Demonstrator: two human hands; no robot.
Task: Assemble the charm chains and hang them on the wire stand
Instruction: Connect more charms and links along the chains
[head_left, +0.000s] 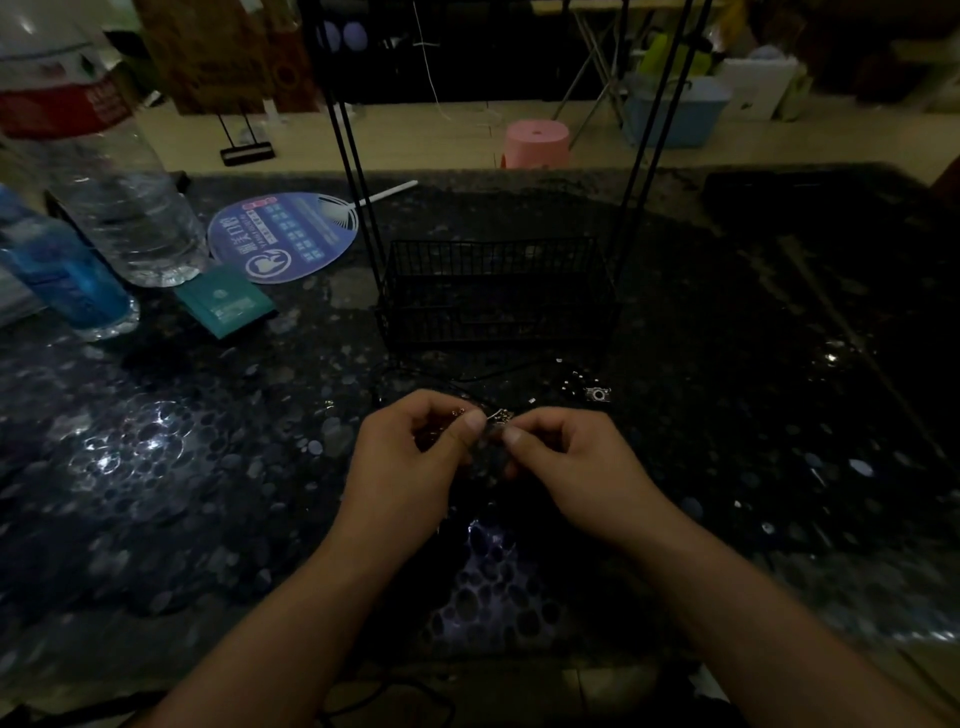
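Pinching a small silvery charm (500, 417) between thumb and forefinger of both hands, I have my left hand (415, 457) and my right hand (561, 457) meeting just above the dark speckled table (156, 467), the other fingers curled in under the palms. The light is poor and the piece is tiny, so I cannot tell whether a ring or clasp is open yet. To do this joining well, I judge I should keep the left pinch steady as an anvil and let only the right fingertips work, close over the table so anything dropped stays near.

Just beyond my knuckles a thin black cord (467, 376) lies slack, and to its right a little camera-shaped charm (597, 394) sits among a few loose bits (570, 382).

Further on stands the wire stand (493, 291), its basket low and its black uprights rising out of view; I see nothing hanging on it.

At far left are a clear water bottle (104, 171) with a red label I cannot read, a blue bottle (67, 280), a teal packet (224, 301) with print too small, and a round blue hand fan (283, 236) bearing large white Chinese characters, too blurred for me to read.
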